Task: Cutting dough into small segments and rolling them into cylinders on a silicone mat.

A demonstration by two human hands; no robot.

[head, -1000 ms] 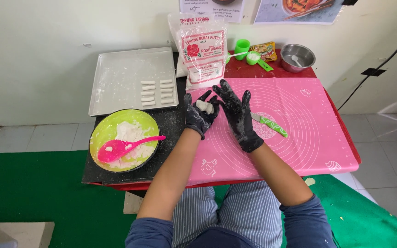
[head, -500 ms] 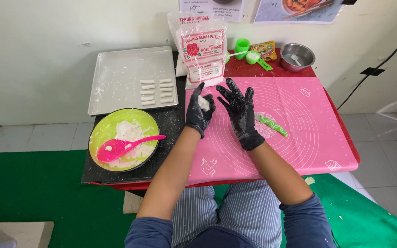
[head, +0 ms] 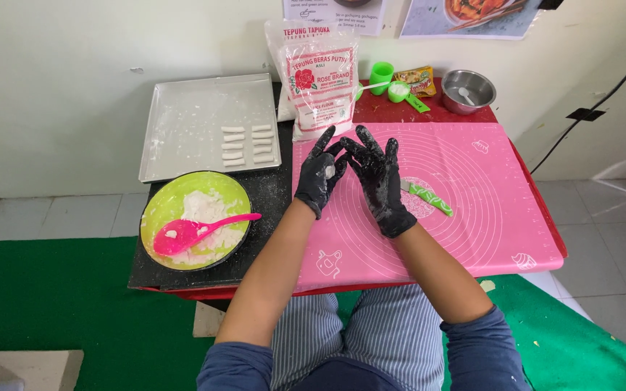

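Dough (head: 330,171), a small white lump, is seen in the palm of the left hand (head: 320,174), which is raised over the left edge of the pink mat (head: 472,217). Both hands are covered by black gloves dusted with white. The left hand is cupped loosely around the lump, fingers spread upward. The right hand (head: 380,181) is held open beside it, fingers splayed wide, nothing gripped; its fingertips are close to those of the left, and whether they touch cannot be told.

A green knife (head: 427,197) is laid on the mat just right of the right hand. A green bowl (head: 155,210) of white flour is placed on the black board (head: 269,195) to the left, with a pink spoon (head: 197,230) resting in it. Behind the bowl a white tray (head: 182,130) is set, carrying short white dough sticks (head: 246,145) in two columns. A flour bag (head: 320,80) is stood upright at the back against the wall. Further right, green scoops (head: 393,83) and a metal bowl (head: 468,90) are noted on the red table (head: 429,112).
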